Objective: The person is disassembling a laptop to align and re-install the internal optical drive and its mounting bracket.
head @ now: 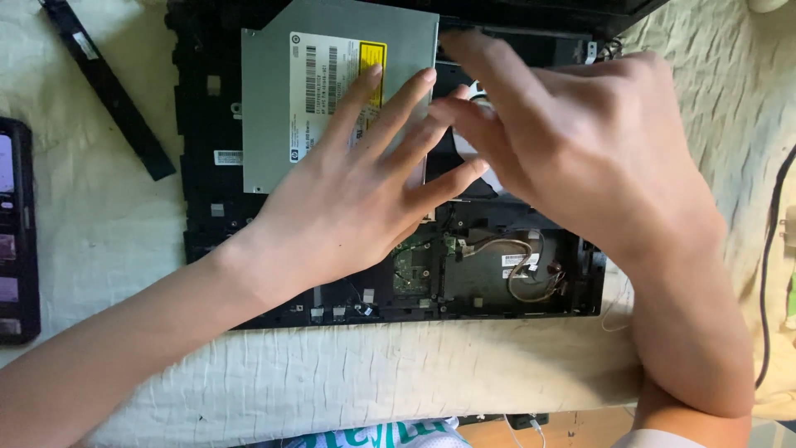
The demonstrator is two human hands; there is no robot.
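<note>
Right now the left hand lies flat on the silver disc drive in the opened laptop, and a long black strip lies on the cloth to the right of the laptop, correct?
Not quite: the long black strip lies to the left of the laptop, as the head view shows. The left hand does lie flat on the silver disc drive.

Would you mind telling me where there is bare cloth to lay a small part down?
Bare cloth lies between the phone and the laptop chassis, below the black strip, and along the near edge. The chassis is crowded: left hand on the optical drive, right hand beside it.
</note>
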